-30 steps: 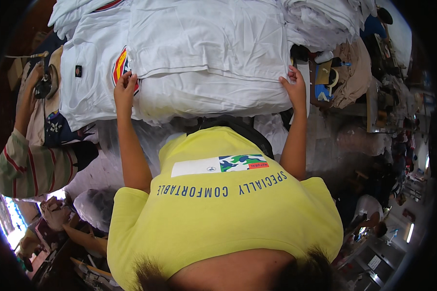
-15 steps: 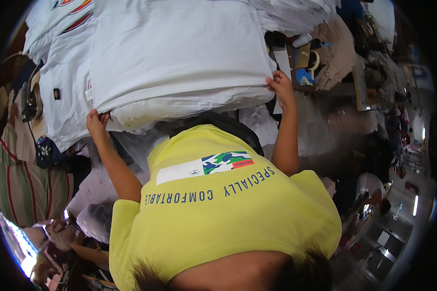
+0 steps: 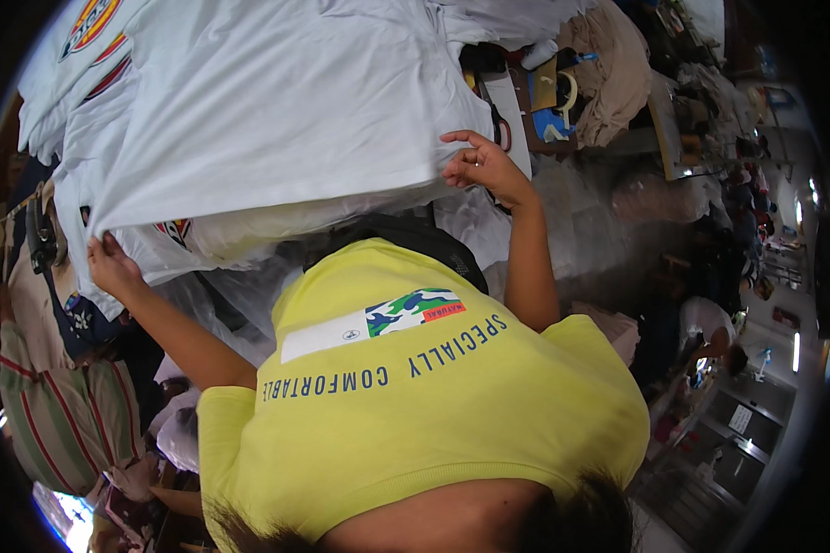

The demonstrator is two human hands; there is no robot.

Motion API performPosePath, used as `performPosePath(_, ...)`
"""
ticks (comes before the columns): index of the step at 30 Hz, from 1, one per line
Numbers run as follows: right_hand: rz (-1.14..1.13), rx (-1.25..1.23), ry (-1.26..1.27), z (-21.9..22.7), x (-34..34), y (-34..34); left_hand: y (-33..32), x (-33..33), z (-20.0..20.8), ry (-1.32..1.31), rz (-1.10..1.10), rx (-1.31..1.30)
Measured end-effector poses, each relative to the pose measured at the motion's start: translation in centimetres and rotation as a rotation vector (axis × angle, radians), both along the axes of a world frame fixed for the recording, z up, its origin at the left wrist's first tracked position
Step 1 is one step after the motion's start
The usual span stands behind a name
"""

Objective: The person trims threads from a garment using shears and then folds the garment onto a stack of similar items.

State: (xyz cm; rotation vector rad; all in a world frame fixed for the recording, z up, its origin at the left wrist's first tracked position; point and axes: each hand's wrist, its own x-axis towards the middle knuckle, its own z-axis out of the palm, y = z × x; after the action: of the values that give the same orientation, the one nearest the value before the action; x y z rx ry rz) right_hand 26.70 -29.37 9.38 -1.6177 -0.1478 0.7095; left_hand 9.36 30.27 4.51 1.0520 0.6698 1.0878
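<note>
A white T-shirt [image 3: 286, 101] lies spread over a stack of white garments in front of me. At the near left, my left hand [image 3: 115, 267] pinches the corner of its hem and pulls it out taut. My right hand [image 3: 491, 172] is at the hem's right end, index finger stretched out and the other fingers loosely bent, with no cloth visibly gripped. Beneath the raised hem, a coloured print [image 3: 173, 232] shows on a white garment below. Part of the stack is hidden by the T-shirt.
Right of the stack lie a tape roll [image 3: 567, 92], a blue piece [image 3: 551, 124] and brown cloth [image 3: 609, 69]. White garments with oval prints [image 3: 92, 26] lie far left. A person in striped clothing [image 3: 69, 419] is at the lower left.
My left hand has moved left with the hem corner, stretching the cloth. My right hand has let go of the hem and its fingers have spread. The print underneath has come into view.
</note>
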Motion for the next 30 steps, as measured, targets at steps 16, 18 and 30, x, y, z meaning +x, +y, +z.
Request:
performPosePath(16, -0.245, -1.161, -0.772, -9.2, 6.7, -5.4, -26.4, 4.4, 0.4, 0.937, -0.849, -0.102)
performPosePath(18, -0.257, -1.179, -0.752, -10.0, 6.9, -5.0, -27.0, 4.9, 0.9, 1.040, -0.803, -0.010)
performPosePath(30, -0.249, -0.441, -0.033, -5.1, 5.3, -11.3, -28.5, 3.9, 0.9, 0.889, -0.486, 0.246)
